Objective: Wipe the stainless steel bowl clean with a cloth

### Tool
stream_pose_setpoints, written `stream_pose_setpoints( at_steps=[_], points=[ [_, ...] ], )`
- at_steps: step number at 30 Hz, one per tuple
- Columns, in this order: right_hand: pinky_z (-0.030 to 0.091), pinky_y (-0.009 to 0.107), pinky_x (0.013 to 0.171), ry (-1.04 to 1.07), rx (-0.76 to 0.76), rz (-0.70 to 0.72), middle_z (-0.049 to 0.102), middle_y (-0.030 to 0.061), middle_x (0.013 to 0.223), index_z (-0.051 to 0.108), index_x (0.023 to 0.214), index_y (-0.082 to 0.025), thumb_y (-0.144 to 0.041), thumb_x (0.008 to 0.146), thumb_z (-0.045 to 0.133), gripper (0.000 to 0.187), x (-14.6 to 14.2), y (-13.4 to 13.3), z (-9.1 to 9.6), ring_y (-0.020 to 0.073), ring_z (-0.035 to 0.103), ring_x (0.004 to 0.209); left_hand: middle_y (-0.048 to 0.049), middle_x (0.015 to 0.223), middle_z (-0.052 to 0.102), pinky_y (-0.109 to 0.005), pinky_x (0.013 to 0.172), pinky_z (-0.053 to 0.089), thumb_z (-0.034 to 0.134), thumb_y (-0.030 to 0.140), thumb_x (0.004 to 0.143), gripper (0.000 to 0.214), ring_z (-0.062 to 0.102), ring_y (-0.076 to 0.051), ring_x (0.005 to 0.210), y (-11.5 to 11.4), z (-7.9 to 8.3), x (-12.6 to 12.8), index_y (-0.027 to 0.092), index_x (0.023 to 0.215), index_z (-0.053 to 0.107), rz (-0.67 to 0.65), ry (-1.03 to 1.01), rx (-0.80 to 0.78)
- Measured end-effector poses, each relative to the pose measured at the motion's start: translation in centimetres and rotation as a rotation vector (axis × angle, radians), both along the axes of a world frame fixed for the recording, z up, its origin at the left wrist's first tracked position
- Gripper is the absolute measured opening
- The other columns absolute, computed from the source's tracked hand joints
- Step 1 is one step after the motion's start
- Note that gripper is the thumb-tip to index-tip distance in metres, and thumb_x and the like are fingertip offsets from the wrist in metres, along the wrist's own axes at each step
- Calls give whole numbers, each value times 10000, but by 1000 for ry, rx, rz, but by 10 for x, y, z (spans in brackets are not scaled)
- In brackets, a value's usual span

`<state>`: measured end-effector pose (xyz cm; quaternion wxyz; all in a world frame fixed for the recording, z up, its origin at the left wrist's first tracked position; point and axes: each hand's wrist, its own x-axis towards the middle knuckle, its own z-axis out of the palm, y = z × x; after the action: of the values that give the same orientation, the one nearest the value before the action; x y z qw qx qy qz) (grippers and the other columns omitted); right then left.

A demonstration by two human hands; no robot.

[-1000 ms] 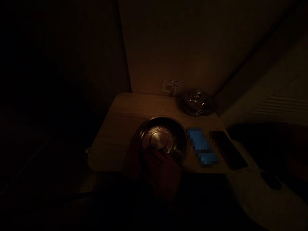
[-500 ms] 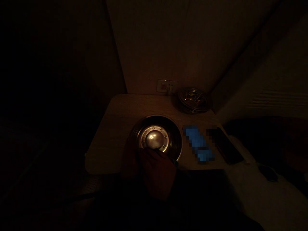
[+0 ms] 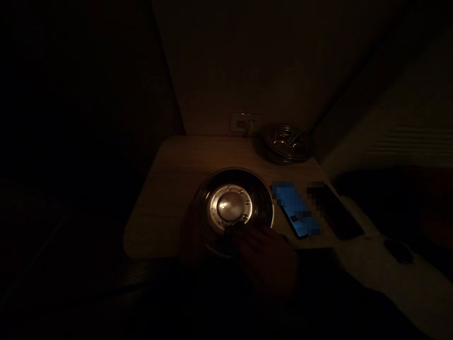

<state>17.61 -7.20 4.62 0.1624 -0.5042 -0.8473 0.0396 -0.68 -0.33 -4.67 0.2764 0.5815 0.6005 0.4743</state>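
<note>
A round, shiny steel bowl [image 3: 231, 206] sits near the front of the small wooden table [image 3: 152, 208], its pale centre ringed by small marks. My right hand [image 3: 267, 255] lies over its near right rim, fingers bent inward. Under those fingertips is a dark greenish, cloth-like piece [image 3: 228, 232] pressed against the bowl; the dimness hides its full shape. Along the bowl's left side my left hand [image 3: 191, 236] shows only faintly, close to the rim. Its fingers are lost in the dark.
Stacked steel dishes [image 3: 288, 141] stand at the table's back right, near a wall socket [image 3: 246, 123]. Right of the bowl lie a lit phone [image 3: 297, 212] and a dark, flat phone-like object [image 3: 339, 215]. A small dark oval object [image 3: 399, 250] rests on the pale surface beyond.
My right hand has moved right, from the bowl's near edge to its near right rim. The dark greenish piece now shows more at its fingertips. The view has shifted slightly.
</note>
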Motion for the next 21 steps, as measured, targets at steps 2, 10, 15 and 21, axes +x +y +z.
stream_pose_setpoints(
  at_steps=[2, 10, 15, 21],
  points=[
    [409, 406, 973, -2, -43, 29, 657, 40, 1266, 632, 1208, -205, -268, 970, 450, 306, 2, 2, 3, 226, 566, 1197, -79, 1374, 579, -421, 1143, 333, 407, 370, 947, 435, 494, -263, 1302, 0, -3, 0, 218, 1338, 523, 16, -7, -13],
    [417, 405, 972, -94, -266, 41, 695, 63, 1187, 672, 1113, -184, -205, 928, 485, 263, -4, 15, 22, 227, 584, 1136, -87, 1299, 633, -404, 1103, 385, 391, 344, 936, 421, 564, -250, 1227, 1, 17, 4, 193, 1289, 562, -1, 51, 18],
    [396, 429, 1000, -78, -253, 56, 651, 44, 1273, 626, 1204, -167, -183, 922, 492, 312, -10, 18, 18, 243, 535, 1205, -109, 1281, 637, -430, 1107, 378, 505, 341, 851, 421, 569, -290, 1205, 0, 32, 3, 183, 1230, 596, 4, 127, 15],
    [401, 456, 996, -89, -147, 66, 610, 60, 1327, 585, 1264, -167, -203, 953, 459, 338, -28, 29, 8, 257, 486, 1261, -182, 1279, 615, -491, 1100, 374, 426, 328, 873, 434, 542, -330, 1246, -4, 11, 1, 133, 1235, 567, 27, 117, -83]
  ],
)
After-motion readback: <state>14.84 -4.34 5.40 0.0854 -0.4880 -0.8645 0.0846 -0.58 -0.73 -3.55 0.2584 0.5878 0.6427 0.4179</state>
